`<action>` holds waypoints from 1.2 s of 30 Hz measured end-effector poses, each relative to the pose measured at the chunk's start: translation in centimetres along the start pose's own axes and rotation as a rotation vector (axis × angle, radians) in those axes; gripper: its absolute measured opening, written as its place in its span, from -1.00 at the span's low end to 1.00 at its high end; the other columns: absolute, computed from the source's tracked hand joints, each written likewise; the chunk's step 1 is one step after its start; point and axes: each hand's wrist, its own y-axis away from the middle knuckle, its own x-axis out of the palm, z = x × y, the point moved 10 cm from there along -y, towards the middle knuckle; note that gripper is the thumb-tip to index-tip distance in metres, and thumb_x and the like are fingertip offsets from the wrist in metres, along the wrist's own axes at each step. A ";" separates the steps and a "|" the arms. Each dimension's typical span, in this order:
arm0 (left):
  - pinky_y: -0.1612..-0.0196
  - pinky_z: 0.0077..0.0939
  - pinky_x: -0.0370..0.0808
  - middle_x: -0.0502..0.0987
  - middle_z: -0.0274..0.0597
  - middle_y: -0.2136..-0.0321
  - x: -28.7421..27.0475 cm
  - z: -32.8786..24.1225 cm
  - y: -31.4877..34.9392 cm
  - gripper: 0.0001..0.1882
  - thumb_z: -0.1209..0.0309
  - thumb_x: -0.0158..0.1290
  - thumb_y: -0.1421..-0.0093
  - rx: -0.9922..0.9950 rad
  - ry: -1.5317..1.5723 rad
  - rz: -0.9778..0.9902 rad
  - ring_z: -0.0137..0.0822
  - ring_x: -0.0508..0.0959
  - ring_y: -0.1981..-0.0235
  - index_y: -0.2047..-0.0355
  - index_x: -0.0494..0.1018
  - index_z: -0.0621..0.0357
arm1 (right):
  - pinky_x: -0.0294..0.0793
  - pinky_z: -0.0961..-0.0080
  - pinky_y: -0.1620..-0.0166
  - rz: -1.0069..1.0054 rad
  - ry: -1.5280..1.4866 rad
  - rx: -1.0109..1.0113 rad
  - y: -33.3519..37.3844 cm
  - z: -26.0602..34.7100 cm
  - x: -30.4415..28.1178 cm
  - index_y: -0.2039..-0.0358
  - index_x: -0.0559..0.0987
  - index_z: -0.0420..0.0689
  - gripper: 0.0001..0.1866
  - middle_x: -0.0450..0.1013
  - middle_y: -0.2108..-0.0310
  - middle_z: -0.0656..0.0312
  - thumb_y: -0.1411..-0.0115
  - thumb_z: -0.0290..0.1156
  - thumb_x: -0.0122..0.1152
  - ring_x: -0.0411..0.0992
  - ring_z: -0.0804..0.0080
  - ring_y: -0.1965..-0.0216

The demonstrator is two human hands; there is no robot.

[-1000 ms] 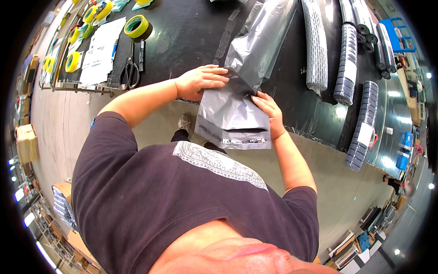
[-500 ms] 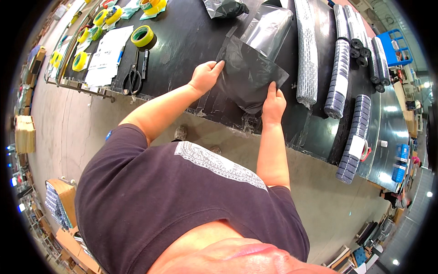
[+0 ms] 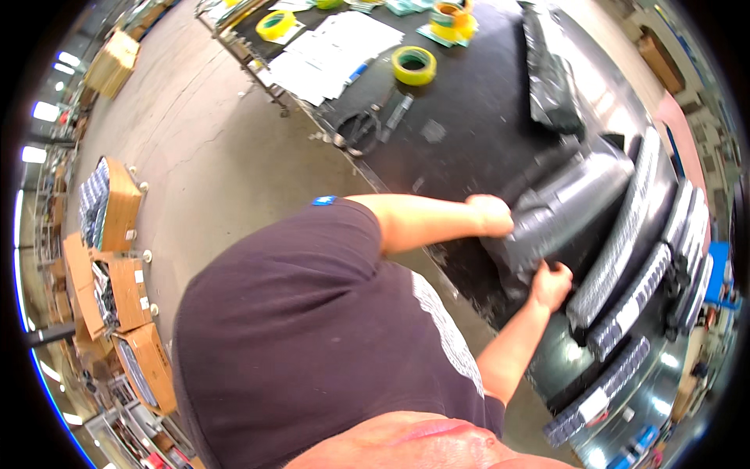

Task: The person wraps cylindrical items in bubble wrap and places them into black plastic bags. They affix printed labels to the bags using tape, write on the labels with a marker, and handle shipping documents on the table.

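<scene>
A glossy black plastic bag (image 3: 566, 195) lies slantwise on the dark worktable (image 3: 476, 133), bulging around a long shape. Its near end is loose and crumpled. My left hand (image 3: 491, 216) is closed on the bag's left edge, fingers partly hidden. At the lower corner of the same end, my right hand (image 3: 552, 286) pinches the plastic. Just right of the bag runs a long grey-white patterned roll (image 3: 617, 242). Beyond the bag's far left side lies another black plastic package (image 3: 553, 86).
Scissors (image 3: 359, 131) and a marker (image 3: 397, 117) lie near the table's left edge, below a yellow tape roll (image 3: 414, 66) and white papers (image 3: 332, 55). More wrapped rolls (image 3: 629, 313) lie at the right. Cardboard boxes (image 3: 129, 289) stand on the floor at left.
The view has turned, so the table now sits further right. The bag's near end, spread flat between my hands before, is now gathered and crumpled, with both hands still at it.
</scene>
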 end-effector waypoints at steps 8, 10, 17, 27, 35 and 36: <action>0.09 -0.11 0.56 0.65 -0.03 0.26 -0.7 -1.6 3.1 -0.66 0.21 0.08 -0.06 0.328 0.140 0.271 -0.02 0.64 0.16 0.20 0.64 0.05 | 0.22 0.09 -0.32 0.108 0.060 0.286 -4.2 4.7 3.5 -0.36 0.04 -0.30 0.34 0.16 -0.26 -0.41 0.18 0.36 0.43 0.20 -0.23 -0.29; 0.09 -0.12 0.55 0.64 -0.05 0.26 -4.8 -0.1 6.0 -0.67 0.25 0.11 -0.08 0.515 0.258 0.258 0.00 0.63 0.15 0.17 0.60 0.10 | 0.21 0.07 -0.33 0.063 0.105 0.373 -3.9 3.9 3.2 -0.40 -0.02 -0.19 0.44 0.15 -0.24 -0.48 0.33 0.34 0.54 0.19 -0.34 -0.27; 0.14 -0.20 0.55 0.63 -0.10 0.29 -16.5 16.6 10.6 -0.72 0.33 0.11 -0.13 0.420 0.422 0.095 -0.06 0.62 0.19 0.17 0.59 0.14 | 0.07 0.25 -0.39 0.062 -0.033 0.366 -4.1 3.4 3.8 -0.42 -0.03 -0.24 0.40 0.12 -0.37 -0.02 0.32 -0.15 0.72 0.14 0.11 -0.35; -0.02 -0.48 0.52 0.62 -0.19 0.16 -18.7 33.9 19.0 -0.75 0.47 0.10 -0.29 -0.097 0.846 -0.144 -0.42 0.59 0.10 0.05 0.50 0.28 | 0.20 0.29 -0.33 0.074 -0.018 0.116 1.3 4.7 2.4 -0.39 0.11 -0.20 0.20 0.27 -0.27 -0.15 0.22 -0.22 0.62 0.28 0.04 -0.27; -0.04 -0.48 0.51 0.61 -0.22 0.16 -21.9 39.2 22.6 -0.76 0.45 0.13 -0.28 -0.171 0.702 -0.239 -0.43 0.57 0.10 0.07 0.51 0.26 | 0.21 0.19 -0.31 0.159 0.072 0.005 14.1 6.9 -1.0 -0.41 0.08 -0.09 0.17 0.23 -0.26 -0.14 0.21 -0.30 0.55 0.23 -0.09 -0.28; -0.04 -0.47 0.51 0.62 -0.21 0.15 -23.4 40.6 22.3 -0.75 0.43 0.15 -0.28 -0.146 0.594 -0.278 -0.42 0.57 0.10 0.07 0.52 0.26 | 0.22 0.20 -0.31 0.132 0.107 -0.045 14.9 6.1 -1.6 -0.41 0.08 -0.08 0.18 0.23 -0.27 -0.12 0.22 -0.32 0.55 0.23 -0.09 -0.28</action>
